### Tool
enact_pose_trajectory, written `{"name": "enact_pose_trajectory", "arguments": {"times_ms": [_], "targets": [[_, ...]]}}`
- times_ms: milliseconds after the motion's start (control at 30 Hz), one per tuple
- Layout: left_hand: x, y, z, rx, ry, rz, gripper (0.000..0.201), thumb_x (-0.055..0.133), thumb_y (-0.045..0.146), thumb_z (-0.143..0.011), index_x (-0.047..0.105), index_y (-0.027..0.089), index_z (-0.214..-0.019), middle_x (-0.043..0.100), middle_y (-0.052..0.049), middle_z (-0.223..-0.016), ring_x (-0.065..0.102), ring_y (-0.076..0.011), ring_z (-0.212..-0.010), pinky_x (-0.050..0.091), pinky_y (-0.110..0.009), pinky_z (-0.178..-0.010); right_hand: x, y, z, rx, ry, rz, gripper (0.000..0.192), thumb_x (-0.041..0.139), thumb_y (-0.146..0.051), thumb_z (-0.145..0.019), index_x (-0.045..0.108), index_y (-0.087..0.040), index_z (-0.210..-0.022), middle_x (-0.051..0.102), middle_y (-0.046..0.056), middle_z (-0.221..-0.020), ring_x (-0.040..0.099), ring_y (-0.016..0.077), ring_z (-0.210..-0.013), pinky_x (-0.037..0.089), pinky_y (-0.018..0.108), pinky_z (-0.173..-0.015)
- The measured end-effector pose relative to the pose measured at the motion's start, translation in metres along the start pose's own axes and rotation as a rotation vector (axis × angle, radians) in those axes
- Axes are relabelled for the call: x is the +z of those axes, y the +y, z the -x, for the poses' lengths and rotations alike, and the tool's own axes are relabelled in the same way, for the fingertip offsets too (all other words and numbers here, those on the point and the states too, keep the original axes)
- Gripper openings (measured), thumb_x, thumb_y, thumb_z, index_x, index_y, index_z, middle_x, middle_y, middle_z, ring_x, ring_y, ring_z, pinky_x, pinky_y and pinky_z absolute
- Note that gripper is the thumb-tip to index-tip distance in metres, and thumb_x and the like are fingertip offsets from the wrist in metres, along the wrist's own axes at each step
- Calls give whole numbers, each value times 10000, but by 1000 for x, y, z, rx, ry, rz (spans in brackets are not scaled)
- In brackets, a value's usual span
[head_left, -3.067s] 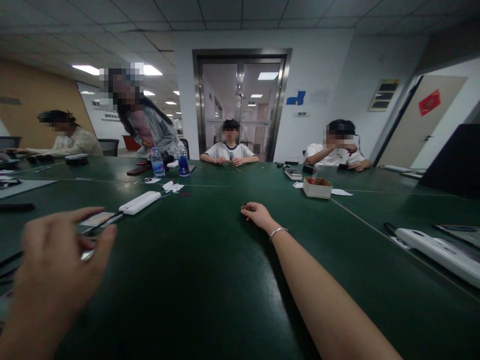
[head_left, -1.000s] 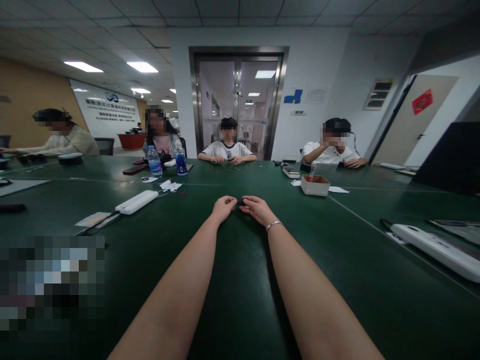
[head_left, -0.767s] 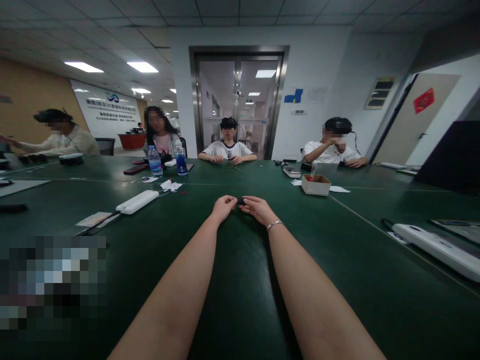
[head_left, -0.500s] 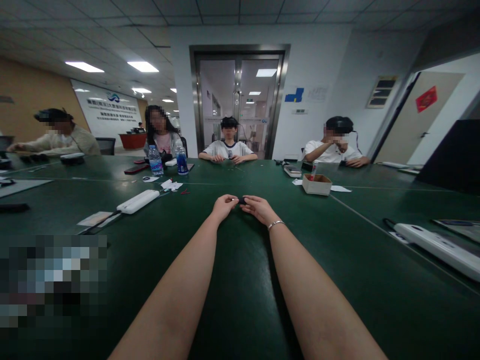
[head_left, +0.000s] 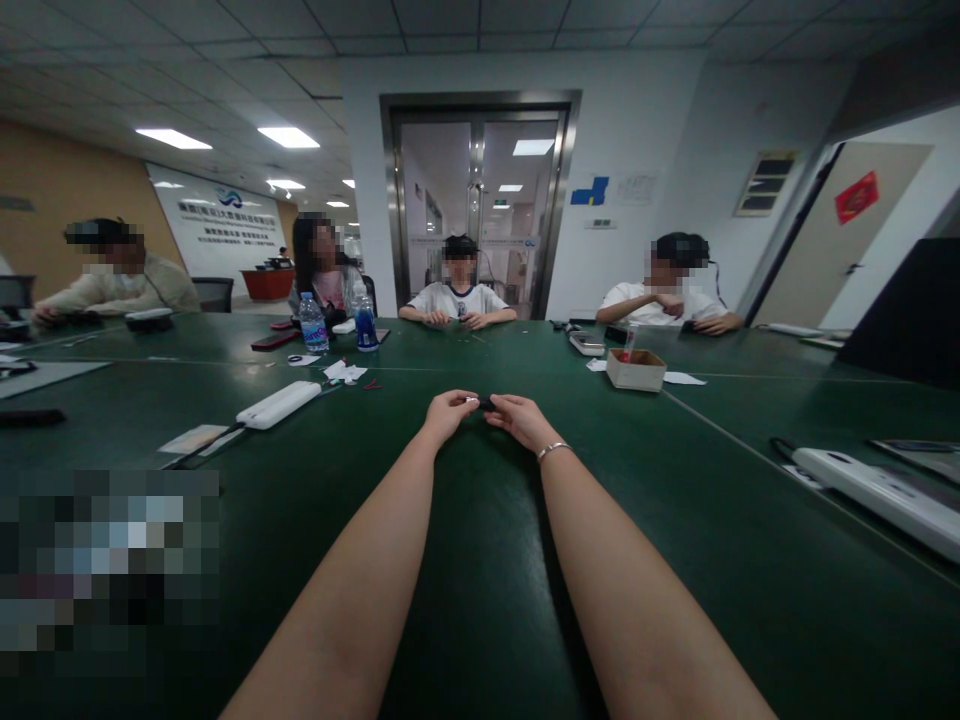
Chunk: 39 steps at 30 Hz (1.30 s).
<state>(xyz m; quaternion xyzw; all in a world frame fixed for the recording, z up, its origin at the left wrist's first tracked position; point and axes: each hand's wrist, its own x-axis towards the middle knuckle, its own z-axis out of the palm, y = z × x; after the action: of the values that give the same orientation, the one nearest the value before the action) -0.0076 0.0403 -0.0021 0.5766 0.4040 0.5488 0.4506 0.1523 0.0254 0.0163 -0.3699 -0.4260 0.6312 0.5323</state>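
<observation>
Green table (head_left: 480, 560): both hands pinch small obj (head_left: 486, 403), axis unclear.

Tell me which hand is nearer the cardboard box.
Right. The right hand lies left of and nearer the camera than the cardboard box; the left hand sits farther left, beyond the right hand.

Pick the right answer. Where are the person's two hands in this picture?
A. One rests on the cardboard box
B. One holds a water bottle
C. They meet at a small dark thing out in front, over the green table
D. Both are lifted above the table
C: the left hand and right hand meet fingertip to fingertip at a small dark thing over the table.
</observation>
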Motion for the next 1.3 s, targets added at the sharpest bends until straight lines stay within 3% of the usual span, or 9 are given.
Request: {"name": "enact_pose_trajectory", "arguments": {"times_ms": [400, 1300], "targets": [[2, 5, 2, -46, 27, 44, 310, 742, 301, -603, 659, 121, -841, 664, -60, -742, 614, -135, -697, 478, -274, -690, 0, 1, 2, -22, 2, -4, 44, 621, -50, -783, 635, -87, -803, 660, 63, -722, 643, 119, -567, 545, 196, -547], [3, 8, 3, -34, 41, -110, 273, 690, 360, -662, 653, 120, -786, 642, -51, -665, 577, -130, -611, 432, -252, -595, -2, 1, 0, -21, -17, 14, 98, 637, -27, -755, 647, -98, -821, 664, 58, -747, 644, 118, -587, 559, 201, -558]]}}
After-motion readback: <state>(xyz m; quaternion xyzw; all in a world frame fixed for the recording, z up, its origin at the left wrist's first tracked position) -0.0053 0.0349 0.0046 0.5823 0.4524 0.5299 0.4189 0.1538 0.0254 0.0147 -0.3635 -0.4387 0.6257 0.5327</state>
